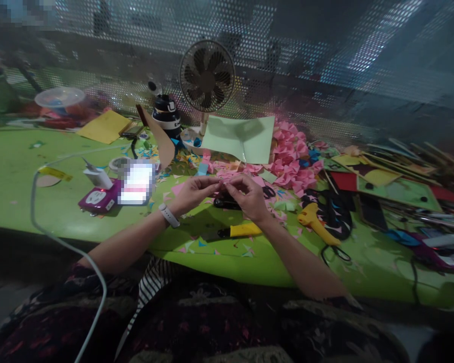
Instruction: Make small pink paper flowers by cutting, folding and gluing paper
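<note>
My left hand (199, 190), with a white band on its wrist, has its thumb and fingers pinched together over the middle of the table. The fingertips of my right hand (245, 194) are pinched close against it. What lies between them is too small to make out. Just below the hands is a dark stapler-like object (227, 202), partly covered by my right hand. A yellow-handled tool (245, 230) with a dark blade lies nearer to me, its right end behind my right forearm. Pink paper scraps (287, 159) form a heap beyond my right hand.
A pale green card (238, 138) stands before a fan (207, 75) and a dark bottle (166, 116). Left are a lit phone (136, 184), a purple power bank (98, 200) and a white cable (60, 234). A yellow glue gun (318, 224) lies right, near stacked cards (401, 186).
</note>
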A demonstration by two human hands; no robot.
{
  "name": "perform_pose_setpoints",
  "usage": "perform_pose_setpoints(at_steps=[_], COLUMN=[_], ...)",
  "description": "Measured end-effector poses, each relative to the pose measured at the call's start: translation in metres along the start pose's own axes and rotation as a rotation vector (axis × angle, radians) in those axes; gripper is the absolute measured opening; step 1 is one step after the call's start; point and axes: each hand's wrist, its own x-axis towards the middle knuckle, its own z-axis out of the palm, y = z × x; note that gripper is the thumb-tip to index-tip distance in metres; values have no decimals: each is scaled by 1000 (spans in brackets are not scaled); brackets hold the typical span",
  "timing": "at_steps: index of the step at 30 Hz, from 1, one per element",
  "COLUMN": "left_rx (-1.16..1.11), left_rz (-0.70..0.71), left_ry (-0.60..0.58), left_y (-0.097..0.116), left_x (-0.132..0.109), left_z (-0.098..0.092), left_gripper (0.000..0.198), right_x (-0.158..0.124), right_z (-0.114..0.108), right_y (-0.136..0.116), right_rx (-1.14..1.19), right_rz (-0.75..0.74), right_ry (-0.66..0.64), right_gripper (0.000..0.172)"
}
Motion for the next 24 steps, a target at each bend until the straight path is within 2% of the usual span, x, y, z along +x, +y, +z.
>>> perform_pose_setpoints(at_steps=[7, 11, 14, 17, 20, 24], left_rx=[25, 24, 16, -3, -48, -79], left_rz=[-7, -5, -33, -80, -114, -140], left_ry=[4, -27, -55, -87, -77, -54], left_y=[4, 2, 0, 0, 3, 5], left_x=[-1, -1, 0, -1, -2, -2], left_z=[-1, -2, -5, -6, -4, 0], left_gripper=[40, 38, 36, 35, 33, 36], right_x=[0, 2, 4, 3, 1, -1], right_z=[0, -2, -4, -5, -3, 1], right_y=[4, 9, 9, 6, 2, -2], right_rx=[-21, 25, -1, -79, -194, -260], right_rz=[3, 59, 100, 11, -143, -210], right_ry=[-25, 12, -64, -103, -16, 16], right_gripper=[29, 34, 33, 29, 24, 22])
